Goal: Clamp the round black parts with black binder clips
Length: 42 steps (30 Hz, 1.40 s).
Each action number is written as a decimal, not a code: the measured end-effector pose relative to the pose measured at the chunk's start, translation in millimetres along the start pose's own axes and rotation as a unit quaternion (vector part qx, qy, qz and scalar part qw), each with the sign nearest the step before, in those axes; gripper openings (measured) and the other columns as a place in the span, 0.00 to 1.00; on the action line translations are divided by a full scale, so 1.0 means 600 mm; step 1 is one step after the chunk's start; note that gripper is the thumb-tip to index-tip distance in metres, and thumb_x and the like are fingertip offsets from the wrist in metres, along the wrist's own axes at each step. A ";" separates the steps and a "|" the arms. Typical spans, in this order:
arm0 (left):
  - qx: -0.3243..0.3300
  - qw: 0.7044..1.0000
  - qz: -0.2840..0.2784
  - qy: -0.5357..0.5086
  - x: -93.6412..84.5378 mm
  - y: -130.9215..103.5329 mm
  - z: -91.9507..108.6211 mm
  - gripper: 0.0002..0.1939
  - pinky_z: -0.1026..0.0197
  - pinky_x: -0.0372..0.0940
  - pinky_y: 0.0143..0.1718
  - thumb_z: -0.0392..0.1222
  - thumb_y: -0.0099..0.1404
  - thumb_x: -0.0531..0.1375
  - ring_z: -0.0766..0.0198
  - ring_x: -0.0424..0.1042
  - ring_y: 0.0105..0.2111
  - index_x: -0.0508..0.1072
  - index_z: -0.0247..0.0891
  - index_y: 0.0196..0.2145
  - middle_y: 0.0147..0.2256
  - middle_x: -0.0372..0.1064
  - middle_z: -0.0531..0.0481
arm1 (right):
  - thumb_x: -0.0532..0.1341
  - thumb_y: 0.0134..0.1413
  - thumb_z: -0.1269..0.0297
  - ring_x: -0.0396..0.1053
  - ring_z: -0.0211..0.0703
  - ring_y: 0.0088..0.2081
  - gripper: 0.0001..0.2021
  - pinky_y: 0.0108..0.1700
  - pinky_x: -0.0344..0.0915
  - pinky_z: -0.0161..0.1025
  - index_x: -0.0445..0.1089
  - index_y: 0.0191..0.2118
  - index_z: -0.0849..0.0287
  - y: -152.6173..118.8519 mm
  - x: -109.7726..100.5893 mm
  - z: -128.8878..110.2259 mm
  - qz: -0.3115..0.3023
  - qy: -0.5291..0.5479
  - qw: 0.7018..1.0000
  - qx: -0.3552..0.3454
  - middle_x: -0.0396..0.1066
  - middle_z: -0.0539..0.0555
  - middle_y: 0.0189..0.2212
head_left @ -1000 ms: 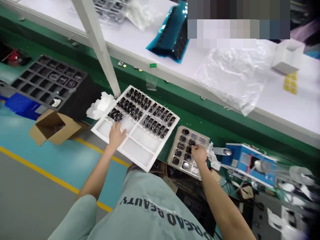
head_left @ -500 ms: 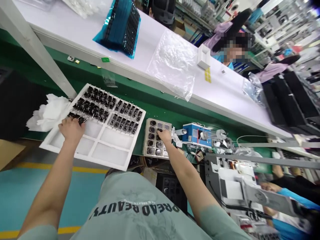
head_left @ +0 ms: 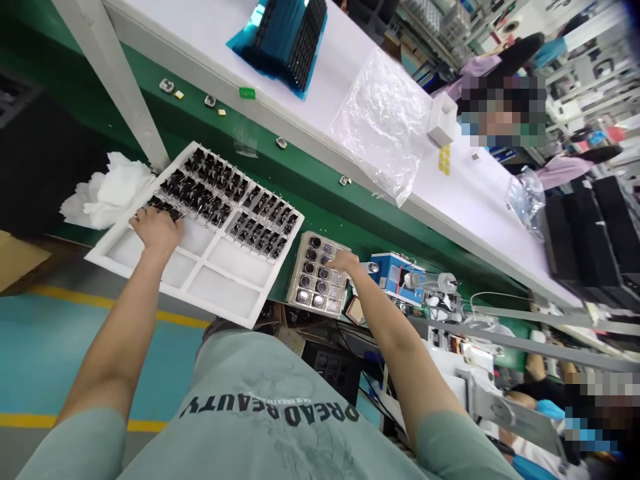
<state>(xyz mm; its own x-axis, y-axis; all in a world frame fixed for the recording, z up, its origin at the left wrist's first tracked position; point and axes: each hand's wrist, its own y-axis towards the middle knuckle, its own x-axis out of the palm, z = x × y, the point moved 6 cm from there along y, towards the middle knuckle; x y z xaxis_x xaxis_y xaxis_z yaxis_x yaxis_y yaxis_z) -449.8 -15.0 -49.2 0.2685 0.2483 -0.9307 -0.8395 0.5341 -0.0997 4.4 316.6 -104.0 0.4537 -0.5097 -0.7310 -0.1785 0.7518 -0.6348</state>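
My left hand [head_left: 159,230] is at the left side of a white foam tray [head_left: 225,297], its bent fingers over the front row of black binder clips [head_left: 200,193] with metal wire handles. Whether one clip is gripped is hidden under the fingers. Several rows of these clips fill the tray's far compartments; the near ones show bare white bottoms. My right hand [head_left: 344,260] is over the right part of a clear plastic tray [head_left: 293,293] with round dark lens-like discs [head_left: 309,268] in its pockets. Its fingers are drawn together, and anything between them is too small to make out.
Crumpled white sheets [head_left: 117,190] lie left of the foam tray. A blue device [head_left: 395,270] stands right of the plastic tray. A raised white shelf [head_left: 465,200] runs behind, carrying a clear plastic bag [head_left: 385,120] and a blue-wrapped pack [head_left: 285,43]. A slanted post [head_left: 115,80] rises at the left.
The camera view has shifted. My right hand has moved right across the plastic tray, uncovering a disc in the second column. My left hand stays by the front clip row.
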 end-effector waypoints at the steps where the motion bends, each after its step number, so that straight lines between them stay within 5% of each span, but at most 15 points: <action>1: -0.007 1.000 0.012 -0.018 -0.002 -0.002 -0.003 0.21 0.41 0.44 0.57 0.42 0.65 0.60 0.42 0.53 0.56 0.72 0.16 0.46 0.55 0.64 0.26 | 0.67 0.46 0.49 0.74 0.52 0.40 0.21 0.41 0.67 0.41 0.74 0.39 0.64 0.008 0.000 -0.002 -0.024 -0.003 1.000 -0.003 0.75 0.62 0.35; 7: -0.088 0.956 0.101 -0.261 -0.011 -0.058 -0.045 0.19 0.50 0.55 0.55 0.45 0.61 0.65 0.55 0.64 0.46 0.76 0.23 0.42 0.45 0.74 0.40 | 0.66 0.49 0.51 0.63 0.41 0.24 0.16 0.29 0.62 0.37 0.67 0.23 0.59 0.050 0.019 -0.007 -0.176 0.022 0.984 0.004 0.63 0.52 0.18; 13: -0.211 0.804 0.013 -0.556 0.051 -0.209 -0.042 0.18 0.62 0.62 0.36 0.51 0.52 0.69 0.65 0.66 0.29 0.77 0.31 0.29 0.26 0.71 0.52 | 0.62 0.53 0.50 0.58 0.39 0.20 0.19 0.25 0.60 0.36 0.64 0.20 0.57 0.069 0.039 -0.010 -0.208 0.021 0.978 0.008 0.58 0.50 0.15; 20: -0.248 0.709 -0.192 -0.631 0.109 -0.331 0.053 0.19 0.60 0.65 0.33 0.54 0.47 0.72 0.60 0.71 0.29 0.78 0.35 0.26 0.26 0.75 0.47 | 0.64 0.51 0.46 0.72 0.50 0.33 0.19 0.35 0.66 0.38 0.74 0.31 0.62 0.038 0.007 -0.005 -0.062 0.058 0.996 0.034 0.72 0.57 0.25; 24: -0.246 0.651 -0.278 -0.662 0.131 -0.351 0.134 0.17 0.59 0.66 0.31 0.53 0.48 0.72 0.58 0.73 0.27 0.79 0.35 0.26 0.26 0.76 0.46 | 0.61 0.56 0.43 0.73 0.55 0.46 0.25 0.44 0.68 0.41 0.75 0.43 0.63 -0.061 0.007 -0.009 0.049 0.189 0.980 0.036 0.76 0.63 0.39; 26: -0.231 0.634 -0.303 -0.673 0.137 -0.356 0.186 0.16 0.59 0.67 0.31 0.52 0.48 0.72 0.58 0.73 0.27 0.78 0.35 0.24 0.26 0.76 0.46 | 0.50 0.64 0.41 0.74 0.50 0.46 0.27 0.44 0.69 0.40 0.72 0.50 0.60 -0.144 0.041 -0.041 0.058 0.329 0.942 -0.040 0.76 0.61 0.43; 28: -0.211 0.613 -0.341 -0.681 0.142 -0.365 0.243 0.15 0.59 0.68 0.31 0.50 0.47 0.73 0.58 0.73 0.26 0.78 0.35 0.24 0.26 0.76 0.46 | 0.40 0.66 0.37 0.74 0.47 0.43 0.33 0.40 0.72 0.41 0.68 0.55 0.56 -0.237 0.085 -0.096 -0.004 0.519 0.840 -0.160 0.75 0.60 0.45; 31: -0.186 0.584 -0.426 -0.665 0.145 -0.390 0.317 0.16 0.57 0.68 0.27 0.50 0.49 0.72 0.58 0.72 0.24 0.78 0.35 0.26 0.25 0.75 0.46 | 0.47 0.61 0.32 0.73 0.45 0.36 0.31 0.36 0.72 0.41 0.67 0.50 0.54 -0.342 0.124 -0.145 -0.017 0.649 0.731 -0.208 0.74 0.56 0.38; 34: -0.154 0.581 -0.468 -0.648 0.144 -0.408 0.362 0.17 0.56 0.71 0.29 0.51 0.52 0.71 0.57 0.75 0.27 0.77 0.34 0.29 0.27 0.75 0.45 | 0.53 0.58 0.32 0.69 0.43 0.29 0.27 0.30 0.69 0.40 0.65 0.39 0.53 -0.376 0.126 -0.124 0.051 0.719 0.677 -0.149 0.71 0.52 0.29; 37: -0.140 0.609 -0.443 -0.643 0.145 -0.414 0.385 0.17 0.56 0.72 0.37 0.50 0.53 0.71 0.56 0.77 0.34 0.76 0.35 0.34 0.32 0.77 0.44 | 0.52 0.59 0.32 0.68 0.41 0.26 0.27 0.26 0.66 0.38 0.63 0.33 0.54 -0.385 0.119 -0.077 0.069 0.765 0.625 -0.138 0.70 0.52 0.28; 42: -0.077 0.662 -0.456 -0.590 0.147 -0.445 0.424 0.23 0.56 0.72 0.39 0.47 0.48 0.75 0.59 0.76 0.36 0.74 0.37 0.38 0.37 0.76 0.46 | 0.52 0.60 0.33 0.68 0.38 0.23 0.27 0.24 0.62 0.35 0.61 0.33 0.56 -0.408 0.130 -0.038 0.059 0.787 0.589 -0.174 0.69 0.50 0.25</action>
<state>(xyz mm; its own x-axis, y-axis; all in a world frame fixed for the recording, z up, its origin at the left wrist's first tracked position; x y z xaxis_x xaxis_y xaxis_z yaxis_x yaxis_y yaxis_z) -81.7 70.1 -15.2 0.8027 0.3872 0.4536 -0.0892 0.8300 -0.5507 63.7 83.6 -11.4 -0.9023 -0.4251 0.0719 -0.4201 0.8290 -0.3692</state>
